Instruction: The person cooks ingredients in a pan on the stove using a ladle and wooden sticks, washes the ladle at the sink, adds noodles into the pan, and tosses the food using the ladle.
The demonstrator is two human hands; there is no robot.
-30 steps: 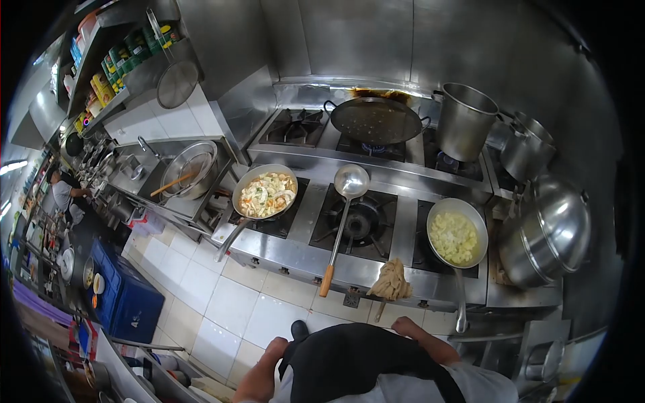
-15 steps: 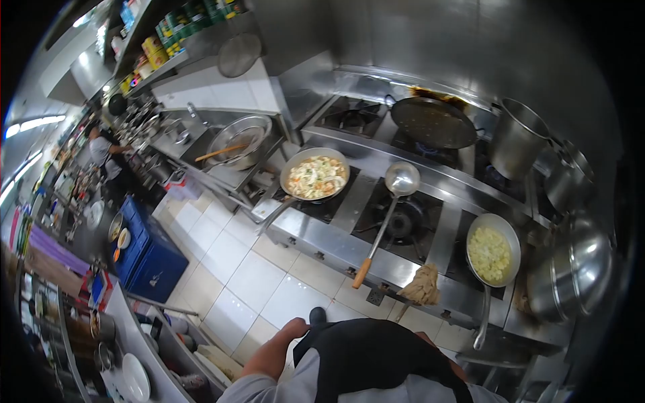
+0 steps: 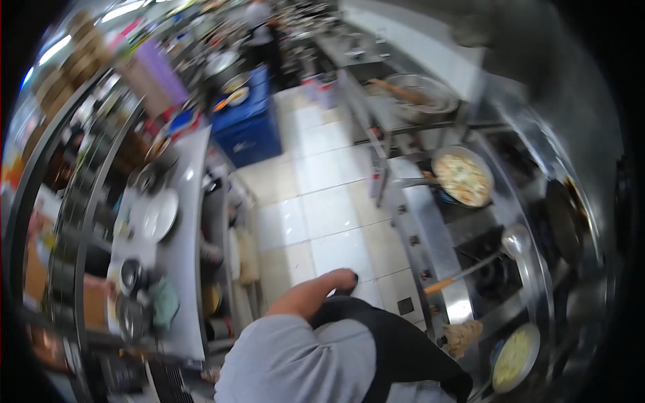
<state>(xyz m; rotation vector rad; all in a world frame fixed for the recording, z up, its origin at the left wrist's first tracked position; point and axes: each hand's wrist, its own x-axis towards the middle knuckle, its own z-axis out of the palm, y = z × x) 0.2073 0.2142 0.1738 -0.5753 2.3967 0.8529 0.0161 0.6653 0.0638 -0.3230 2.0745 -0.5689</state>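
My left hand [image 3: 341, 278] hangs in front of my dark apron, above the tiled floor and a dark shoe tip. Its fingers are blurred and mostly turned away, so their closure is unclear. My right hand is out of view. To the right, on the stove [image 3: 443, 258], stand a pan of mixed pale and orange food [image 3: 463, 176] and a pan of yellowish chopped food [image 3: 516, 359]. A ladle with a wooden handle [image 3: 440, 287] lies across the stove between them. A crumpled brown cloth [image 3: 462, 338] is at the stove's front edge.
On the left, a counter [image 3: 185, 262] holds a white oval plate [image 3: 160, 215], dark bowls and a greenish cloth [image 3: 164, 303]. A blue bin [image 3: 250, 134] stands ahead beside the tiled aisle [image 3: 329, 201]. Another person [image 3: 262, 33] stands farther back. A large metal bowl [image 3: 423, 101] is at upper right.
My view has swung left, so the stove has shifted to the right and the left counter shows more. My left forearm now reaches farther up the picture, and my right arm has left view.
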